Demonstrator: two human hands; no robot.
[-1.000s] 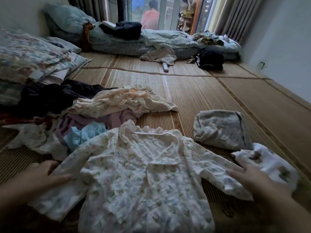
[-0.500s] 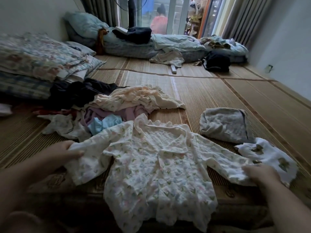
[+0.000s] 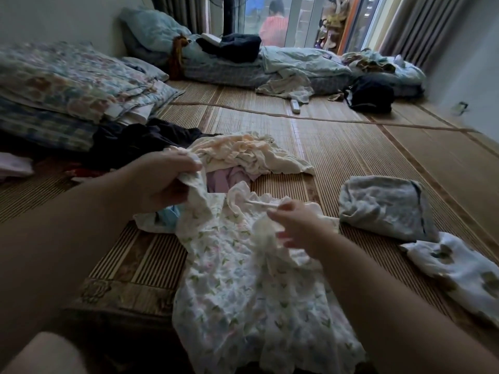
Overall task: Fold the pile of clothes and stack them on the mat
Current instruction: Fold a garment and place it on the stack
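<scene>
A white floral shirt (image 3: 243, 287) lies on the woven mat (image 3: 351, 157) in front of me. My left hand (image 3: 164, 182) grips its left sleeve, lifted above the pile. My right hand (image 3: 294, 228) pinches the right sleeve and has brought it over the shirt's chest near the collar. Behind the shirt lies the unfolded pile (image 3: 243, 155): cream, purple, light blue and dark garments. To the right a folded grey piece (image 3: 383, 206) lies on the mat, with a white piece with brown prints (image 3: 459, 268) beside it.
Stacked floral bedding and pillows (image 3: 67, 85) line the left wall. A mattress with blankets (image 3: 283, 68), a black bag (image 3: 370, 93) and a remote (image 3: 295, 106) lie at the far end. A person (image 3: 272, 22) stands beyond the glass door. A wall runs along the right.
Both hands took hold of the sleeve ends at the shirt's sides and drew them inward and up. The sleeves now sit folded toward the chest; the view moved closer.
</scene>
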